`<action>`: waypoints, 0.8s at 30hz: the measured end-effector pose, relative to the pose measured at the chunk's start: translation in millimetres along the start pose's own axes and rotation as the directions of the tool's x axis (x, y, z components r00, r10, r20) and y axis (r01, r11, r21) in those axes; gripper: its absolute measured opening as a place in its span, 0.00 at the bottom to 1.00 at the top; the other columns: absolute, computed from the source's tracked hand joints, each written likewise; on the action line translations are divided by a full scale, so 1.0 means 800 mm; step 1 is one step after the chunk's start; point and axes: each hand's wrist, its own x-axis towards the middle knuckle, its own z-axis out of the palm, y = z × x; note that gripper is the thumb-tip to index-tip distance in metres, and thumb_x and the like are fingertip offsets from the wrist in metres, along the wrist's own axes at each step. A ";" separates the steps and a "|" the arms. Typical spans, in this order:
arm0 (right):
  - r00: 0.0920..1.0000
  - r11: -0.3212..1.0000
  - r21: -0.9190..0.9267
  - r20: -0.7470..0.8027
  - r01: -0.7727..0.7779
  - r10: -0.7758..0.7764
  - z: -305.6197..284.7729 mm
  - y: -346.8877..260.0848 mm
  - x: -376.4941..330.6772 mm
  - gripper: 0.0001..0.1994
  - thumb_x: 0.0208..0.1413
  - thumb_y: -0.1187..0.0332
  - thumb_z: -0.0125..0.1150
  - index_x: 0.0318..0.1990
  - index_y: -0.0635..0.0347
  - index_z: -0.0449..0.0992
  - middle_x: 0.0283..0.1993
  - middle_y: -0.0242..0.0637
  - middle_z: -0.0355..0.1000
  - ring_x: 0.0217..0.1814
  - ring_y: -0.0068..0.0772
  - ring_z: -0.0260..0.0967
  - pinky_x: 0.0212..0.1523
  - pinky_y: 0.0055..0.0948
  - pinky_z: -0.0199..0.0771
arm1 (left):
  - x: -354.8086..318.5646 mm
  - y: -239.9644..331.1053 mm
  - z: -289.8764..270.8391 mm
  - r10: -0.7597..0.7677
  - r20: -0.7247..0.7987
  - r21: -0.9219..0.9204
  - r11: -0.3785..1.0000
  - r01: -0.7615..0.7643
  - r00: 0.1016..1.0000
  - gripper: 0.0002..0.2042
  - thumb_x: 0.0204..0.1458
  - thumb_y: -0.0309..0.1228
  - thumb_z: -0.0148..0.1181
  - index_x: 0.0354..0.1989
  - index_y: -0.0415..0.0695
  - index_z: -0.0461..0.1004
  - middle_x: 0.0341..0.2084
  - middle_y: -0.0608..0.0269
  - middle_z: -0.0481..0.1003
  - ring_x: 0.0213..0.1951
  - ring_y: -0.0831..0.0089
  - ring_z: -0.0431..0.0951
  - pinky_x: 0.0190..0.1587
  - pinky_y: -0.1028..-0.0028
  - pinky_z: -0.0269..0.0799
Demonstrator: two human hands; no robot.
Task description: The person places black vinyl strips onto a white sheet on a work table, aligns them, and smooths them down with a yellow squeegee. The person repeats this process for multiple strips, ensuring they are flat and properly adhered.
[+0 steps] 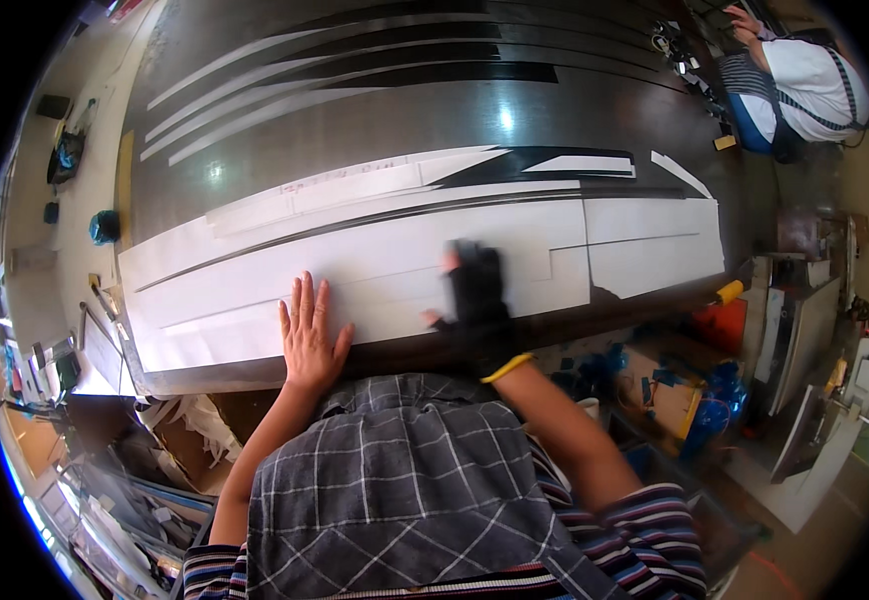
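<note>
My bare left hand (308,335) lies flat on a long white sheet (205,300), its fingers stretched out and pointing away from me. To its right, my right hand (479,300) wears a black fingerless glove with a yellow cuff and is over the same sheet. Motion smears its fingers, so whether it holds anything cannot be seen. Thin lines run along the sheet, with a step near the right hand. A second white sheet (655,240) adjoins it on the right. Beyond my hands, a long thin dark strip (355,218) lies across the white sheet.
Farther back on the dark table (355,125) are several long white and black strips (285,80). A yellow-handled tool (729,292) sits at the right edge. Another person (795,90) is at the far right. A cardboard box (655,385) and blue plastic (720,395) stand below the table.
</note>
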 end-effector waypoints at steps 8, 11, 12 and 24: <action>0.994 0.979 0.199 0.094 0.041 -0.061 0.107 -0.121 0.040 0.42 0.45 0.53 0.69 0.64 0.66 0.59 0.69 0.56 0.55 0.74 0.58 0.47 0.74 0.59 0.38 | -0.015 -0.093 0.010 -0.025 -0.011 0.200 0.979 0.027 1.000 0.35 0.56 0.37 0.55 0.71 0.42 0.51 0.73 0.47 0.47 0.74 0.51 0.43 0.71 0.46 0.35; 0.998 0.998 0.029 -0.010 -0.057 0.057 0.064 -0.074 0.017 0.43 0.43 0.56 0.72 0.65 0.67 0.58 0.69 0.56 0.55 0.74 0.58 0.47 0.73 0.62 0.38 | -0.018 -0.096 -0.006 -0.020 -0.003 0.190 0.982 0.020 1.000 0.35 0.56 0.34 0.57 0.72 0.45 0.51 0.73 0.48 0.47 0.74 0.49 0.43 0.71 0.45 0.34; 0.993 0.992 -0.031 -0.028 -0.119 0.118 0.039 -0.047 0.008 0.44 0.43 0.56 0.72 0.65 0.66 0.58 0.69 0.56 0.55 0.74 0.58 0.47 0.73 0.62 0.38 | -0.015 -0.078 -0.009 0.009 -0.030 0.172 0.985 -0.003 1.000 0.35 0.55 0.34 0.57 0.72 0.46 0.52 0.73 0.49 0.48 0.74 0.49 0.43 0.71 0.44 0.34; 0.768 0.727 -0.294 -0.415 -0.621 0.488 -0.071 0.075 -0.018 0.24 0.41 0.68 0.70 0.49 0.56 0.70 0.64 0.47 0.60 0.64 0.60 0.55 0.62 0.56 0.57 | 0.114 0.144 0.006 0.517 0.168 -0.196 0.852 -0.485 0.840 0.23 0.51 0.26 0.57 0.58 0.44 0.70 0.39 0.56 0.74 0.43 0.58 0.76 0.45 0.60 0.74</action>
